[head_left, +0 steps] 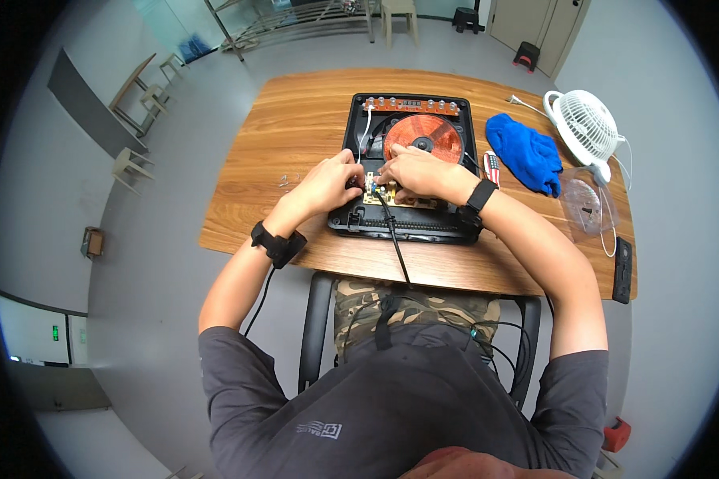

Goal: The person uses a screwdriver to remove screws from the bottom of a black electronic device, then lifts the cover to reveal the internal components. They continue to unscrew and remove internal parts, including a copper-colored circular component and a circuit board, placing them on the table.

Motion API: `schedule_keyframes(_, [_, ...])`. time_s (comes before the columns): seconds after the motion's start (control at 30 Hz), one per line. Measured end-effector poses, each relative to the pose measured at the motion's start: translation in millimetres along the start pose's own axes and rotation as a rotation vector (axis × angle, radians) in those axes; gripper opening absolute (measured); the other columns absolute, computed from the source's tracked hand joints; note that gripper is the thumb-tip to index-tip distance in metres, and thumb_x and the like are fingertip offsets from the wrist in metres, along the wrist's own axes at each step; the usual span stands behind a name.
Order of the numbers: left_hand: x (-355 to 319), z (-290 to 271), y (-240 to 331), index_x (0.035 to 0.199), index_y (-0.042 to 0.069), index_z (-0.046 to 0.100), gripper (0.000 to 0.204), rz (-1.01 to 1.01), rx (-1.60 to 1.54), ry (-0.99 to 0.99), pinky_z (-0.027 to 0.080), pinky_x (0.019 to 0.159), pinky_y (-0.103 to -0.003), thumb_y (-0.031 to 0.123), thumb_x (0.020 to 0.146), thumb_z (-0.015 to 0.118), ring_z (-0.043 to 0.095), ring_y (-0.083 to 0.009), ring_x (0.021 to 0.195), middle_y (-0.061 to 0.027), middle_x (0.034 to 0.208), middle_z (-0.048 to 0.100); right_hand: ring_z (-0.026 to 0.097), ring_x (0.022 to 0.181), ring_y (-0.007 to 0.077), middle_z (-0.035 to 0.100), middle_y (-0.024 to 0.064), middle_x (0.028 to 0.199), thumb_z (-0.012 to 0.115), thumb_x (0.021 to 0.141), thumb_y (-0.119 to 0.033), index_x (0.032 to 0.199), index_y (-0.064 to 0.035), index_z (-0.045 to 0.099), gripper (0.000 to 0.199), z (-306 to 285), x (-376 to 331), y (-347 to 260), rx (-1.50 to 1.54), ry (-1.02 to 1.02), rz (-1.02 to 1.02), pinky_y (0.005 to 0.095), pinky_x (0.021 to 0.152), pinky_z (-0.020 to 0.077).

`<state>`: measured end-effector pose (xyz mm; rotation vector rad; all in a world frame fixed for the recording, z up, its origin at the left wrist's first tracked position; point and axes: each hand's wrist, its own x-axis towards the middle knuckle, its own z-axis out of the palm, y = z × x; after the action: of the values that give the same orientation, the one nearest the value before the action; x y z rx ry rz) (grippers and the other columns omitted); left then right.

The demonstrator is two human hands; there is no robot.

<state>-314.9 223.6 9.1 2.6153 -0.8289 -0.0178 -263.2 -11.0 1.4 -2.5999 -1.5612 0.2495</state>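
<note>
Fingers [358, 177] of both hands curled and pinched onto a small tan circuit board [385, 195], near the front edge of the desk [295, 128]. Board seated inside an opened black induction cooker [407, 223] at mid-desk, below its copper coil [423, 137]. Left hand [327, 184] and right hand [415, 172] nearly touching. White fan [583, 124] at the right corner, blue cloth [527, 156] beside it, black cord [395, 239] over the front edge.
</note>
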Motion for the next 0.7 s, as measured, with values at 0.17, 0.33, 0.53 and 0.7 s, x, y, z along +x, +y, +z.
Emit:
schedule_keyframes(0.17, [0,9,0,0.088,0.004,0.073,0.013,0.037,0.084,0.055,0.051,0.081,-0.043,0.015,0.083,0.075,0.062,-0.0341,0.087,-0.012,0.09,0.06,0.054,0.115,0.0275,0.067,0.0054,0.128,0.084,0.07,-0.025,0.126,-0.0106,0.07,0.06,0,2,1,-0.01,0.006,-0.027,0.0377,0.1,0.0436])
schedule_keyframes(0.33, [6,17,-2,0.086,0.003,0.072,0.013,0.054,0.132,0.071,0.051,0.081,-0.043,0.016,0.085,0.071,0.063,-0.0346,0.09,-0.013,0.089,0.062,0.053,0.116,0.0285,0.067,0.0055,0.129,0.084,0.07,-0.028,0.125,-0.0108,0.07,0.06,5,4,3,0.0,0.015,-0.017,0.0397,0.101,0.0443])
schedule_keyframes(0.53, [12,20,-7,0.082,0.002,0.073,0.011,0.067,0.103,0.104,0.051,0.08,-0.043,0.013,0.083,0.071,0.063,-0.0342,0.089,-0.0124,0.086,0.063,0.053,0.116,0.0283,0.066,0.0042,0.13,0.084,0.071,-0.027,0.126,-0.0111,0.07,0.059,-1,3,-1,-0.019,-0.026,-0.01,0.0404,0.101,0.0438])
schedule_keyframes(0.7, [11,20,-3,0.082,0.002,0.073,0.01,0.143,0.14,0.106,0.051,0.079,-0.043,0.011,0.082,0.072,0.062,-0.0333,0.086,-0.0119,0.085,0.062,0.053,0.116,0.028,0.067,0.003,0.13,0.084,0.071,-0.027,0.126,-0.0115,0.07,0.059,-1,2,-2,-0.017,-0.038,0.024,0.0405,0.101,0.0435])
